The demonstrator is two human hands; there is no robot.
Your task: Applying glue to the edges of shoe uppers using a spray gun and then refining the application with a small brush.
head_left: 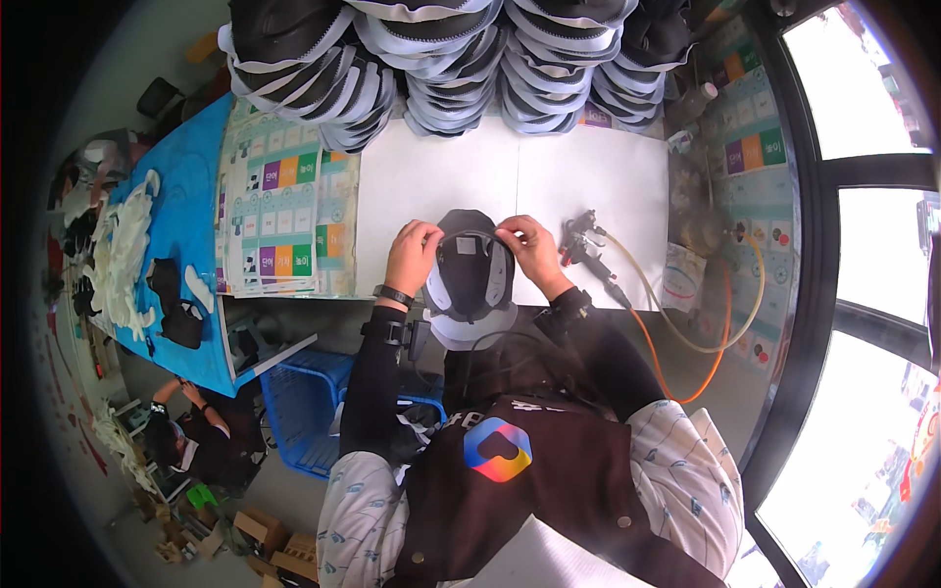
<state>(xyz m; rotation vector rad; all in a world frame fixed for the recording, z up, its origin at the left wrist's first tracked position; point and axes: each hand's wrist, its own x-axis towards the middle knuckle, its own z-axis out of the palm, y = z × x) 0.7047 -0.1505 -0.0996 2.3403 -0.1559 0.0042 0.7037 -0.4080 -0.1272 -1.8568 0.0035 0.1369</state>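
A dark cap (469,279) is held between my hands over the front edge of the white worktop, its hollow inside turned up. Pale strips run along both inner sides, and a light grey brim (478,329) points toward me. My left hand (412,253) pinches the far left part of the rim. On the far right part, my right hand (532,253) is closed on the same rim with fingertips pressed together. To the right of that hand lies a spray gun (585,245) joined to hoses.
Several stacks of black and pale grey caps (456,88) line the worktop's (608,176) back. Printed sheets (270,220) lie left, beside a blue table (186,137). Orange hose (676,397) loops right, near windows. Below left are a blue crate (304,412) and a seated person (201,436).
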